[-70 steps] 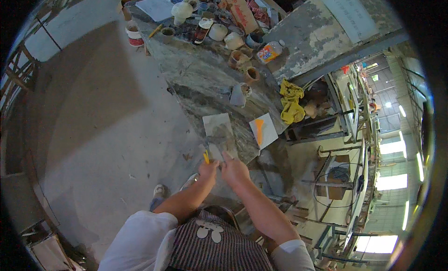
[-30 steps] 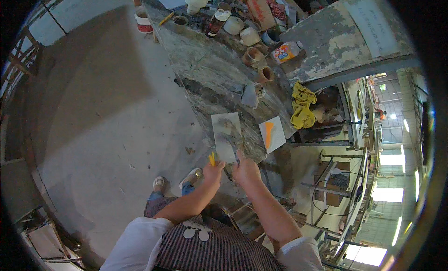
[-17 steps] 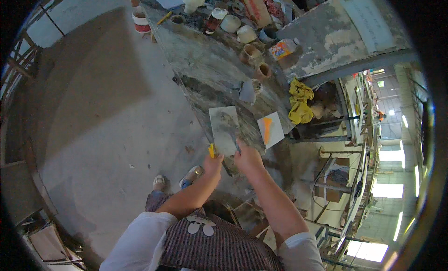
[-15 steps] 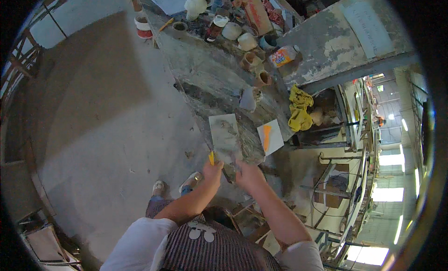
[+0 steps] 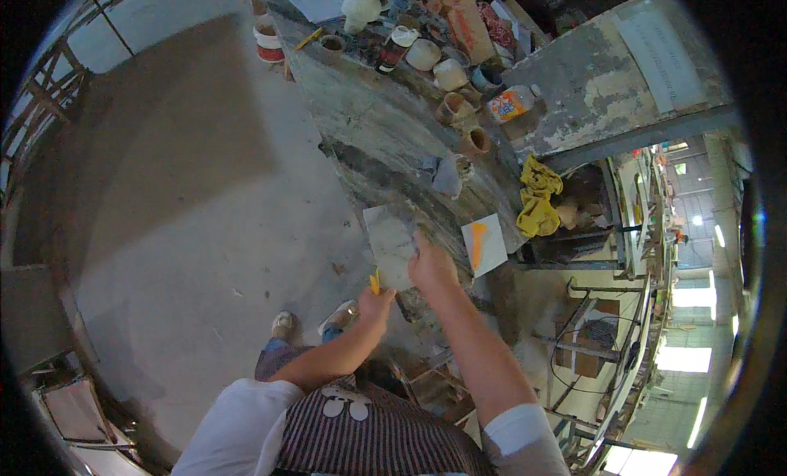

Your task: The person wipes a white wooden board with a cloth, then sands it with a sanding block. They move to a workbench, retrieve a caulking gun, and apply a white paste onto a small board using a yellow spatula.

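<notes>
Farther out along the pale board than half a second ago, the right hand has slid away from the body, while the left hand keeps its place at the board's near end. Everything on the desk sits a little shifted in view, as the wearer's head has turned slightly.

From where I stand, the left hand is curled into a loose fist, with a slim yellow stick poking up from it and the thumb side against the board's near end. The right hand is bent over the board's right edge, forefinger reaching forward; something small and greyish shows by its fingertips, too blurred for me to name, and I cannot tell how tightly the fingers close.

The board lies just ahead of both hands, over the near part of the desk; whether it rests there or is held up, I cannot make out. Just right of the right hand is a white square with an orange tool lying on it. Ahead of the hands sits a crumpled grey-white lump, with a brown cup beyond it. Yellow cloth hangs farther out to the right.
</notes>
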Tool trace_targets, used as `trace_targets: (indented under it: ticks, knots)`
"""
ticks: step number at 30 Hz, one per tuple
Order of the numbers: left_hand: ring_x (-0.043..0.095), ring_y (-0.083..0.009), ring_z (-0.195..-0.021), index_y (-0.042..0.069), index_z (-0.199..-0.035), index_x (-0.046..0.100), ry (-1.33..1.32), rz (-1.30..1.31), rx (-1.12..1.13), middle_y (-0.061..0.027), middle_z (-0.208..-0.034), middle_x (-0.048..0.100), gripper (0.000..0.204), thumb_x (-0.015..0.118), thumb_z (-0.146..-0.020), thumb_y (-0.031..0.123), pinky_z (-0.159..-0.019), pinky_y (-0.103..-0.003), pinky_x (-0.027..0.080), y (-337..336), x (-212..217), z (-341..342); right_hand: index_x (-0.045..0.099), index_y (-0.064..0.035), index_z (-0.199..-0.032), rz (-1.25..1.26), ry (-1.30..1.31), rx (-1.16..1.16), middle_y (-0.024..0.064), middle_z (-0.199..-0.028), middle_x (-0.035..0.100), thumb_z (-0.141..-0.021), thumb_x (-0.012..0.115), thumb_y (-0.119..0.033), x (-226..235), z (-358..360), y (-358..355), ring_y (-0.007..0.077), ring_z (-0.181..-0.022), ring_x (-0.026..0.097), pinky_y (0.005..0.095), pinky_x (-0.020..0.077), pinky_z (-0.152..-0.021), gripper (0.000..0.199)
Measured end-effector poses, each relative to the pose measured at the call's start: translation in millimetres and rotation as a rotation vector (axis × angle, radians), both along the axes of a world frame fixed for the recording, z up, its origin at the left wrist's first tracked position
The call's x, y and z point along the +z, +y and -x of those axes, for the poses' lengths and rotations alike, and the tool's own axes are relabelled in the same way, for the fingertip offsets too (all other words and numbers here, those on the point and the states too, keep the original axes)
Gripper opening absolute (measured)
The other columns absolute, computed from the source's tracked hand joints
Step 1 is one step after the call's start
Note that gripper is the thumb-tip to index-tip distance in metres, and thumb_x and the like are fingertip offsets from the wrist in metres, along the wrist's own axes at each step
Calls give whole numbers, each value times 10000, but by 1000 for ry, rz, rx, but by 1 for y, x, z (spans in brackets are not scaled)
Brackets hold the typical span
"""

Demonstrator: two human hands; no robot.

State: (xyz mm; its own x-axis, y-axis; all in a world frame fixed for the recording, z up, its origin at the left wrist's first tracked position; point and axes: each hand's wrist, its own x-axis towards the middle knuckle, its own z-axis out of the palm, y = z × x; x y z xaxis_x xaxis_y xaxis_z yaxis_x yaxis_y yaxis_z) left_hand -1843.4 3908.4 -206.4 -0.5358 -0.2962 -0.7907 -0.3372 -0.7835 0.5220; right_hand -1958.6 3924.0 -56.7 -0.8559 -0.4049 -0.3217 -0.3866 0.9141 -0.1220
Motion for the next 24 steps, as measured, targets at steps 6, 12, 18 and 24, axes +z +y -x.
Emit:
trace_targets:
  ticks: [6,12,18,24]
  knots:
    - [380,-131,-422,72,-1016,577,-43,-120,-37,-26,-643,505,248,734,-832,123,-382,-353,299,-14,-8,-6,523,-90,-1342,21,-152,204,254,-937,664,-848,579,-216,40,-67,52,427,-867,641,509,516,-752,512]
    - [528,-134,-625,39,-1041,590,-109,62,-175,-42,-822,611,247,724,-854,130,-539,-328,420,-21,22,8,517,-99,-1352,-114,-159,-74,270,-932,662,-850,584,-227,30,-62,44,429,-875,642,513,511,-789,522]
    - [600,-163,-745,27,-1027,617,26,193,-62,-64,-914,643,221,706,-839,103,-664,-337,475,-10,3,2,535,-74,-1330,-72,-240,35,256,-912,666,-852,590,-211,36,-76,63,432,-868,637,507,506,-768,500]
    - [625,-168,-790,19,-1024,619,18,239,-142,-64,-907,662,214,695,-825,38,-701,-334,496,-1,-6,2,546,-70,-1319,40,-150,-54,253,-936,665,-861,583,-226,37,-56,41,427,-885,642,496,504,-796,485]
